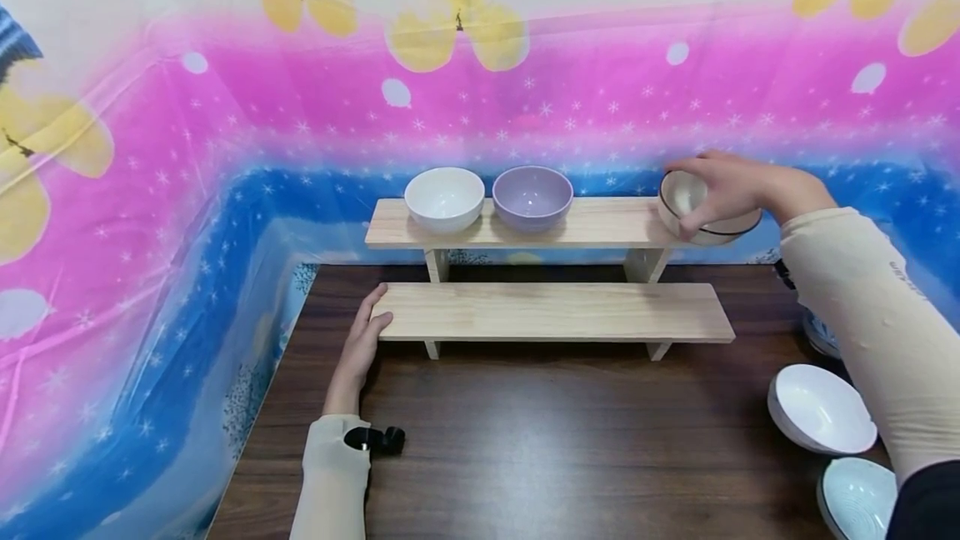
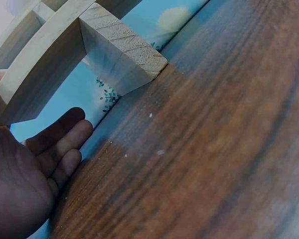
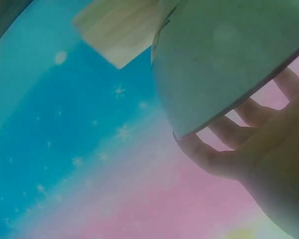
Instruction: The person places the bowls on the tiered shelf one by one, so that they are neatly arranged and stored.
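Note:
My right hand (image 1: 723,186) grips a cream bowl (image 1: 731,227) with a dark rim, which overlaps the right end of the upper wooden shelf (image 1: 600,227). In the right wrist view, fingers (image 3: 224,132) hook over the rim of the bowl (image 3: 224,64), whose outer wall faces the camera. A white bowl (image 1: 444,198) and a purple bowl (image 1: 532,197) stand side by side on that shelf's left half. At the left end of the lower wooden shelf (image 1: 555,311), my left hand (image 1: 363,344) holds the board's end. The left wrist view shows its other fingers (image 2: 70,142) loosely bent below the board.
On the dark wooden table (image 1: 525,440), a white bowl (image 1: 821,407) and a pale blue bowl (image 1: 858,498) stand at the right. Partly behind the right sleeve is a blue patterned bowl (image 1: 819,333). A printed cloth (image 1: 600,107) hangs behind the shelves and along the left.

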`<state>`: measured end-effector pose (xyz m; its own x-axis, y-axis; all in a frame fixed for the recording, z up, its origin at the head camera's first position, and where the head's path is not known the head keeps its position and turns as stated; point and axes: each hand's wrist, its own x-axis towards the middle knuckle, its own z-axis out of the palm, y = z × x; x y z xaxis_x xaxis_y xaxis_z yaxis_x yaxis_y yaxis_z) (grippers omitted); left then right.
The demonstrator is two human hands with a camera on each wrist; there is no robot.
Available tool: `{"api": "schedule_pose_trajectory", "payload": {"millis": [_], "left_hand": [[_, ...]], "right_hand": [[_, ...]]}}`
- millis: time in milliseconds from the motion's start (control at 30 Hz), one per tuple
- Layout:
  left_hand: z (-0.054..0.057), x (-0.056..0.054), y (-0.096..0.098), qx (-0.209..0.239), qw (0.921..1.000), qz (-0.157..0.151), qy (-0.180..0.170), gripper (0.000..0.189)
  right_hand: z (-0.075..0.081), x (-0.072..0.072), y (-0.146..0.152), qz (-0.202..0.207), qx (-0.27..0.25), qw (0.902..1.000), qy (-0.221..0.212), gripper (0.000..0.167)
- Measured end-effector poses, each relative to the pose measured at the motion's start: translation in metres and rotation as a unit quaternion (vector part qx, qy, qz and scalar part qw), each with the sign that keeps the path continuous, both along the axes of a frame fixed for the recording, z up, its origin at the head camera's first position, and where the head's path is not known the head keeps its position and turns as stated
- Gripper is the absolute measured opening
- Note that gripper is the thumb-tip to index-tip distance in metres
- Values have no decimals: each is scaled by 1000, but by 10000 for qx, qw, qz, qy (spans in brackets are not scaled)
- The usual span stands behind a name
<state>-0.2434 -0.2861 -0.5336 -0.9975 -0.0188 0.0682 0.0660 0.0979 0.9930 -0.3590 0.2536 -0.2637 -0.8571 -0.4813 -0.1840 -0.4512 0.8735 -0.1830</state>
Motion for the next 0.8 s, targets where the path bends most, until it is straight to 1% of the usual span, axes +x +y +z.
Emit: {"api": "schedule_pose_trajectory", "payload": {"millis": [167,333,567,800], "left_hand": [[0,0,1,-27,10000,16,13,58],[0,0,1,-37,10000,17,12,58],[2,1,1,22,10000,0,38,58],[3,2,0,87,9999,-38,48,58]], "right_hand": [[3,0,-12,23,79,9999,-77,107],[4,-1,-23,111,-31,9998,-150,110],[8,-4,-39,351,-93,9993,-80,108],[11,-10,-57,382,-65,9991,-141,111]]}}
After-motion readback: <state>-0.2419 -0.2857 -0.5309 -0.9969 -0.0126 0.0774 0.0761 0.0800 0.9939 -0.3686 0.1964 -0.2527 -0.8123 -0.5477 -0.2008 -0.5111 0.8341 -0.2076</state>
